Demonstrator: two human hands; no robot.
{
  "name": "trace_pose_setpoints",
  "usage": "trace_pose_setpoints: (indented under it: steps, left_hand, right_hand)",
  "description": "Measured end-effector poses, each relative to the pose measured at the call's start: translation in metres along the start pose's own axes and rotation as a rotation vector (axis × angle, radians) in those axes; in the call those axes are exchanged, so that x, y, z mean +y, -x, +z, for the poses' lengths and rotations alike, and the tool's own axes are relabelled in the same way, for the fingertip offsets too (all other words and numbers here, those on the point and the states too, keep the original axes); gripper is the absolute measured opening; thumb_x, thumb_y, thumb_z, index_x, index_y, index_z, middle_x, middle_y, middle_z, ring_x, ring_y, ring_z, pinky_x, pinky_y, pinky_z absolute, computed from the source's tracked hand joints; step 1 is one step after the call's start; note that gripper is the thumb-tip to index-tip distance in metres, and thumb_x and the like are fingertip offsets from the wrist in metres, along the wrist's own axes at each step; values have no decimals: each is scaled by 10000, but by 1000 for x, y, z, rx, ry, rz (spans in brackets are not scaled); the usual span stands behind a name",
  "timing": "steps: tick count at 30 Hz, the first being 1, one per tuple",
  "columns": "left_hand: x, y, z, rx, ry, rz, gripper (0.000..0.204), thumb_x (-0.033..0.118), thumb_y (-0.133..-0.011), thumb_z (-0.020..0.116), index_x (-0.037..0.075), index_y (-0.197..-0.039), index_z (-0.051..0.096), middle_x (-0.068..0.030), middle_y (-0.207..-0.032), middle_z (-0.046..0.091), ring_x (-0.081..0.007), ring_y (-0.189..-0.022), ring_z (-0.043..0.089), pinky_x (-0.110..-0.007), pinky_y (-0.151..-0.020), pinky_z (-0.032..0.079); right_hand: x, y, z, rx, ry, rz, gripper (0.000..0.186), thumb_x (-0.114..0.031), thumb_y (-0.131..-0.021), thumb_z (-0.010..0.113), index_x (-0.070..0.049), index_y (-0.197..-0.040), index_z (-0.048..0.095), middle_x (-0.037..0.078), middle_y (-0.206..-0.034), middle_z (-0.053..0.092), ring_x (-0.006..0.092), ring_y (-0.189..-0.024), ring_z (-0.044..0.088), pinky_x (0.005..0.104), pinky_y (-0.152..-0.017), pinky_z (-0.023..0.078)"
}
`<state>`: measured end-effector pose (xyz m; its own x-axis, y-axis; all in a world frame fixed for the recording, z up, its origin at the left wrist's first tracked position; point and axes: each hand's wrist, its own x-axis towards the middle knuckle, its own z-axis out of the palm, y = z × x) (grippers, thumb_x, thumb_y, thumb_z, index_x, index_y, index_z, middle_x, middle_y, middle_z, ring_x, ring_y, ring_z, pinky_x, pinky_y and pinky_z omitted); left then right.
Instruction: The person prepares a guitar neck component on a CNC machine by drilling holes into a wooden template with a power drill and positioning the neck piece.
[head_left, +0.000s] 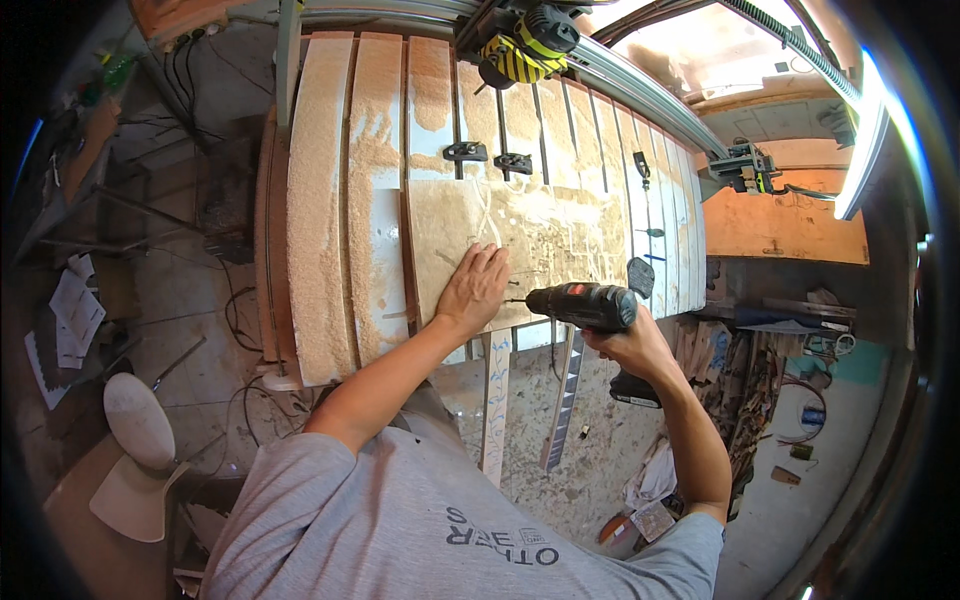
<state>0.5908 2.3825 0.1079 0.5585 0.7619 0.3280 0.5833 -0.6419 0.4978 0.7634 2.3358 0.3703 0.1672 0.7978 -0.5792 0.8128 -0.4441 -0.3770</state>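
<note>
My right hand is wrapped round the grip of a black cordless drill, its battery showing below the fist. The drill lies level, its bit pointing left across the board toward my left hand. My left hand rests on a brown wooden board, fingers stretched out and nothing visible held in it. A small dark screw appears just right of those fingers, near the bit. Pale cut lines and dusty marks cover the board's right part. The board lies on a slotted machine bed.
Sawdust coats the bed's left slats. Two black clamps sit behind the board; a dark flat piece lies at its right. A yellow-and-black striped machine head hangs from the gantry rail. A white chair stands at left.
</note>
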Motion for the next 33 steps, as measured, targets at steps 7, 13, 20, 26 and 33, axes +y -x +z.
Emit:
trace_pose_setpoints:
  steps: [7,13,20,26,33]
  left_hand:
    - [-1,-3,-4,13,36,-6,273,66,-957,521,-20,-1177,659,-162,-1454,580,-314,-1402,506,-468,-1263,318]
    - [-1,-4,-6,14,83,-18,279,74,-955,530,-23,-1183,656,-173,-1458,576,-324,-1402,504,-475,-1259,325]
    - [-3,-3,-5,-5,77,-28,293,99,-965,527,-14,-1203,656,-171,-1475,574,-320,-1416,495,-464,-1264,326]
    - [-2,-6,-11,-63,57,-32,337,124,-988,528,-31,-1257,658,-157,-1481,576,-296,-1427,492,-450,-1278,309]
    - [-3,-7,-10,-81,75,-37,303,117,-986,548,4,-1242,662,-160,-1498,567,-314,-1431,487,-471,-1260,340]
  right_hand:
    - [-16,-5,-3,-41,100,-46,362,-72,-803,758,-9,-1157,725,164,-967,759,255,-888,715,381,-848,558]
    - [-18,-10,-1,-72,187,-34,356,-62,-777,791,-3,-1124,742,199,-955,775,343,-888,752,421,-837,576]
    - [-25,-24,-8,-152,245,18,382,-52,-740,767,0,-1117,737,225,-895,765,380,-844,756,433,-818,585]
    - [-21,-30,-7,-160,210,45,488,-64,-712,775,-30,-1196,732,240,-878,757,438,-883,742,457,-836,590]
    - [-17,-29,-5,-176,265,-18,549,-42,-698,755,-42,-1246,724,252,-903,754,455,-874,730,464,-846,589]
